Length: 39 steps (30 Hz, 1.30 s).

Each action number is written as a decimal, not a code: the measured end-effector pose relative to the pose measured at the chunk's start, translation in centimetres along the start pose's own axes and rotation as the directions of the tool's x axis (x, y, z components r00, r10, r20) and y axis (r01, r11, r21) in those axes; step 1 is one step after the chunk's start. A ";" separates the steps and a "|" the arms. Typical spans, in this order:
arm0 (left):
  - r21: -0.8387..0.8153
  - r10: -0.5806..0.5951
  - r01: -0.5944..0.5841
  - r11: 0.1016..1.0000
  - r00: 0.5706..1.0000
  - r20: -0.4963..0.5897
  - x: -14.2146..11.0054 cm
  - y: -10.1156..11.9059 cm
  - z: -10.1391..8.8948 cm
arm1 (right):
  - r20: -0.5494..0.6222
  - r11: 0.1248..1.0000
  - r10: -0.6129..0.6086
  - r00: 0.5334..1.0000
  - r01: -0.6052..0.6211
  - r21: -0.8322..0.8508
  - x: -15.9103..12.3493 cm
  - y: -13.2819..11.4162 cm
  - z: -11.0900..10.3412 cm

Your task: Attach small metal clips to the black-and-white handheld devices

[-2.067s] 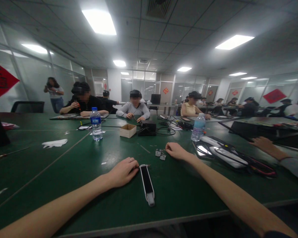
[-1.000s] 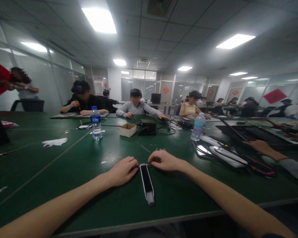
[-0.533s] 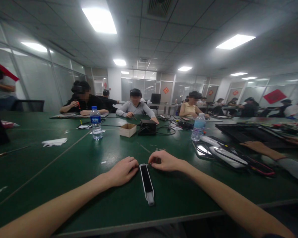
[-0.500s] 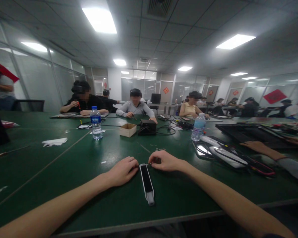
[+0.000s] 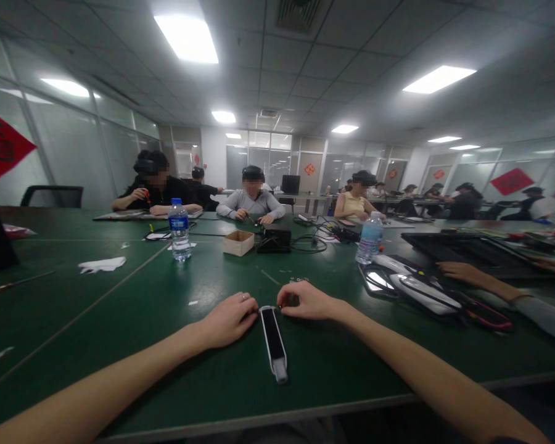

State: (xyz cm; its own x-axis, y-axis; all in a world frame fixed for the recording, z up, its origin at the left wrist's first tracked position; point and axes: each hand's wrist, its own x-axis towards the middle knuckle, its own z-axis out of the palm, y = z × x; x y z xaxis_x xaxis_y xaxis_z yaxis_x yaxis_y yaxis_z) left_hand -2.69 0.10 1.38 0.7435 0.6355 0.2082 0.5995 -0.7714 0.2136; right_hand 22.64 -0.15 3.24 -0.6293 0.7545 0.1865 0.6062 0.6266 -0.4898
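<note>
A long narrow device with a white rim and black face [image 5: 273, 336] lies on the green table, its grey plug-like end towards me. My left hand [image 5: 231, 317], a ring on one finger, rests on the table at the device's far left corner. Its fingers are curled together, and whatever is at their tips is too small to make out. By the far right corner, my right hand [image 5: 308, 300] has thumb and fingertips closed in a pinch. A tiny dark bit may be between them, but I cannot tell what. Small metal-looking pieces [image 5: 298, 280] lie just beyond my right hand.
Water bottles stand left [image 5: 180, 231] and right [image 5: 369, 239]. Between them are an open cardboard box [image 5: 238, 243] and a black box [image 5: 274, 238] with cables. White corded devices [image 5: 425, 293] lie to the right, near a co-worker's hand [image 5: 467, 271] on a black panel. Other people sit opposite.
My hands and the narrow device stay put. The person opposite has drawn a hand back from the black box. The co-worker's hand at right shifted slightly left. A standing person at far left is out of view.
</note>
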 end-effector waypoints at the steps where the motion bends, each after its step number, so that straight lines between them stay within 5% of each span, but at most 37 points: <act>1: 0.001 0.001 -0.001 1.000 1.000 0.000 0.0 0.0 0.0 | -0.001 1.000 0.003 1.000 -0.003 0.000 0.0 0.0 0.0; 39: 0.009 0.016 -0.016 1.000 1.000 -0.013 0.1 -0.3 0.4 | -0.013 0.997 0.031 0.999 -0.030 0.067 0.1 0.3 0.3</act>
State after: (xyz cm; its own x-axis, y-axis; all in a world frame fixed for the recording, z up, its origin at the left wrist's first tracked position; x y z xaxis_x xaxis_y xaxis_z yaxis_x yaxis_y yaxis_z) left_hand -2.70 0.38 0.97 0.7492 0.6234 0.2238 0.5901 -0.7817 0.2018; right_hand 22.60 0.08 2.89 -0.6038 0.7759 0.1828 0.5908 0.5895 -0.5509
